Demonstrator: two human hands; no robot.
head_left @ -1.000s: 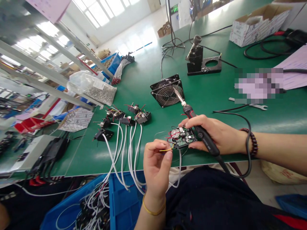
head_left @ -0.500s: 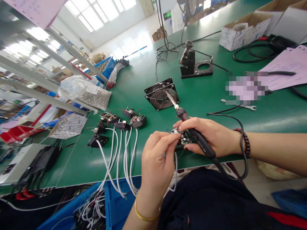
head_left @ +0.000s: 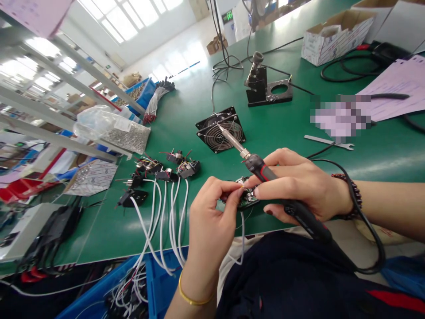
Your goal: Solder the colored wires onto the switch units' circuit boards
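**Hands closed over the board, crate full of wires**

Head view: we see a blue plastic crate (head_left: 162,288) holding tangled white wires (head_left: 133,283), and a clear bag (head_left: 126,135) of small metal parts. Our left hand (head_left: 212,221) pinches a thin wire (head_left: 244,188) at the circuit board (head_left: 247,200), just under our right hand (head_left: 299,186), which grips the soldering iron (head_left: 262,170). Since the earlier frame, our hands have drawn closer together.

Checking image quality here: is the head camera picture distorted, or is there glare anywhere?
Head view: wide-angle distortion bends the shelf rails; window glare washes out the far end of the green workbench; a pixelated patch blurs out the area at right.
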